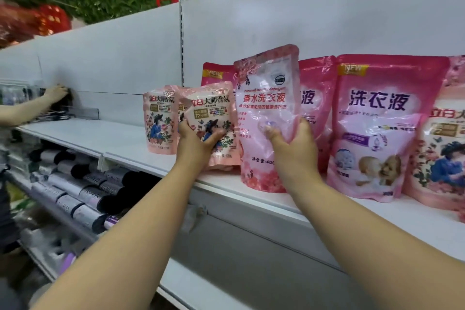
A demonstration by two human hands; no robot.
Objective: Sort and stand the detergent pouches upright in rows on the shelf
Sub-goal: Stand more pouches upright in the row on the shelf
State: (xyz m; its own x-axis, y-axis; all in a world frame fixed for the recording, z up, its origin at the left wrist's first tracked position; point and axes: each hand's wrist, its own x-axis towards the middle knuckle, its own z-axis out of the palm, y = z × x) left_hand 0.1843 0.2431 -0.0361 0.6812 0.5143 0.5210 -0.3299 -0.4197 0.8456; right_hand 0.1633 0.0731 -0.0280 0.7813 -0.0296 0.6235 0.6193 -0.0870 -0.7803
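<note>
My left hand (195, 145) grips a small pink floral pouch (210, 111) by its lower part, tilted a little above the white shelf (120, 137). Just left of it another small floral pouch (158, 121) stands upright. My right hand (293, 147) holds a tall pale-pink detergent pouch (266, 98) that stands on the shelf's front edge, thumb on its face. Behind and right stand bigger pink pouches: one with a baby picture (382, 128), one partly hidden behind it (314, 98), one at the back (216, 74), and a floral one (442, 153) at the right border.
Another person's hand (56, 94) reaches to dark items at the shelf's far left, beside a clear divider (85, 112). Dark and silver rolls (75, 184) fill the lower shelf on the left. The white back panel (302, 20) rises behind the pouches.
</note>
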